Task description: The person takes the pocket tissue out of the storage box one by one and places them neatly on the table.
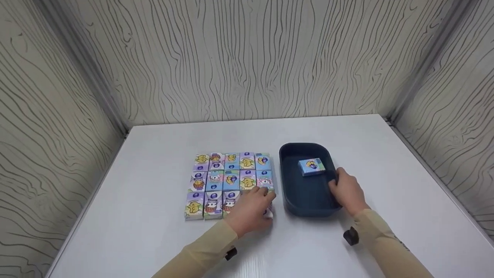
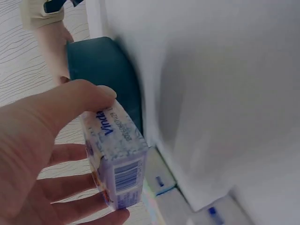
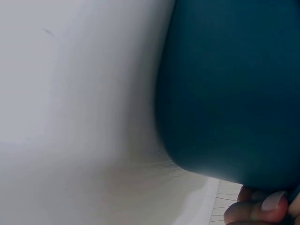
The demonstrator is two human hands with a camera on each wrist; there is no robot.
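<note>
My left hand [image 1: 251, 211] is at the near right corner of a block of small tissue packs [image 1: 231, 179], laid in rows with cartoon prints. In the left wrist view its thumb and fingers pinch a lilac-and-white tissue pack [image 2: 123, 154] marked "Vinda". To the right of the block stands a dark teal bin [image 1: 308, 195]. One blue tissue pack [image 1: 312, 166] lies inside it, towards the far end. My right hand [image 1: 349, 191] grips the bin's right rim. From the right wrist view only its fingers [image 3: 258, 211] show, curled at the bin's edge.
All of this sits on a white table [image 1: 146, 181]. Wood-grain panels [image 1: 247, 58] rise behind it and on both sides. A black strap piece [image 1: 351, 236] is by the right sleeve, another [image 1: 230, 253] by the left.
</note>
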